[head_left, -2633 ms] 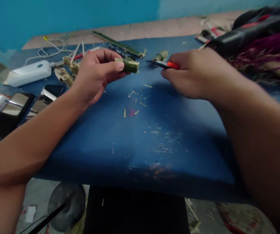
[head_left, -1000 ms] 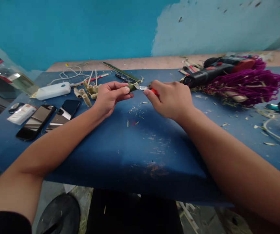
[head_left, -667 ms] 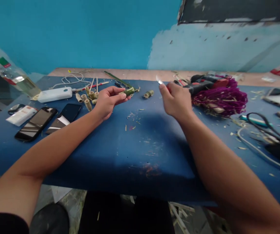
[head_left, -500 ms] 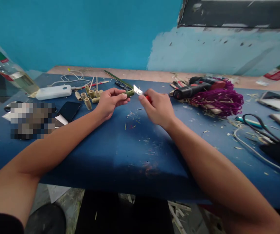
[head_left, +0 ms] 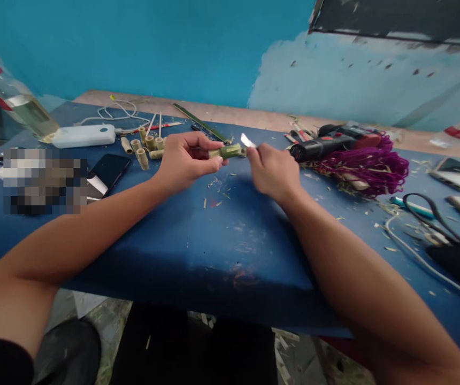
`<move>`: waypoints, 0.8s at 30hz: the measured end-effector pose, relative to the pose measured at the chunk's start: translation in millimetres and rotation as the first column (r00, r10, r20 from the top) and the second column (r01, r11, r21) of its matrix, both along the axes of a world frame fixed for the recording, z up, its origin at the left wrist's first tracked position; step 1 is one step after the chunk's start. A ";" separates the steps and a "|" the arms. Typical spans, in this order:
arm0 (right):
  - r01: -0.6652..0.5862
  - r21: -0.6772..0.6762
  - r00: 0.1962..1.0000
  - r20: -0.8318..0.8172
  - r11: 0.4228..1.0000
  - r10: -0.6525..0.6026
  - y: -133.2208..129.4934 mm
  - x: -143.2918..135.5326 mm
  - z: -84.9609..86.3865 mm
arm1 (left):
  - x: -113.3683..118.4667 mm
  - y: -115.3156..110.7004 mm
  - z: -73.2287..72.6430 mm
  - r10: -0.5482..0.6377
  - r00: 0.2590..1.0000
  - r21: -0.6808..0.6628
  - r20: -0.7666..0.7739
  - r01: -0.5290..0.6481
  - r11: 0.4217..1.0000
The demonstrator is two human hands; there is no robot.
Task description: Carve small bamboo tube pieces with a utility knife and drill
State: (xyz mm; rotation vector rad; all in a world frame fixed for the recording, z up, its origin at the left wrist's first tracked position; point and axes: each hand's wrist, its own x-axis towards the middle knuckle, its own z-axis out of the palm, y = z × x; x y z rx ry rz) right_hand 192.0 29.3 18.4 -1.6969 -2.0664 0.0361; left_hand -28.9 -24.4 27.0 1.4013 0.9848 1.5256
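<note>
A short green bamboo piece (head_left: 230,151) is pinched between the thumb and fingers of my left hand (head_left: 188,160), above the middle of the blue table. My right hand (head_left: 273,170) is closed on a knife, whose bright blade (head_left: 247,141) points up and to the left, beside the right end of the bamboo. The knife's handle is hidden in my fingers. Several cut bamboo tubes (head_left: 142,158) stand and lie just left of my left hand. Small shavings (head_left: 216,187) are scattered on the table below my hands.
On the right lie a black and red power drill (head_left: 326,143), purple yarn (head_left: 370,171), a teal pen (head_left: 412,207) and a white cable (head_left: 414,255). To the left are a white device (head_left: 84,136), a dark phone (head_left: 110,172) and a leaning bottle (head_left: 31,115).
My right hand and the knife have shifted right. More of the bamboo piece now shows beyond my left fingertips. The camera view has tilted slightly.
</note>
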 end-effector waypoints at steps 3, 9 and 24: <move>0.008 0.079 0.997 -0.083 0.997 -0.001 3.2 11.1 5.0 | 2.9 -4.3 3.7 0.008 1.000 0.017 -0.007 -0.008 1.000; -0.259 0.219 0.943 -0.153 0.941 0.296 -31.9 -9.7 13.2 | -3.7 9.7 -5.1 0.089 0.996 -0.085 0.016 -0.088 0.992; -0.311 0.018 0.949 -0.046 0.950 0.312 -31.1 -22.8 9.8 | -4.5 6.0 -6.8 0.138 0.990 -0.049 -0.012 -0.138 0.989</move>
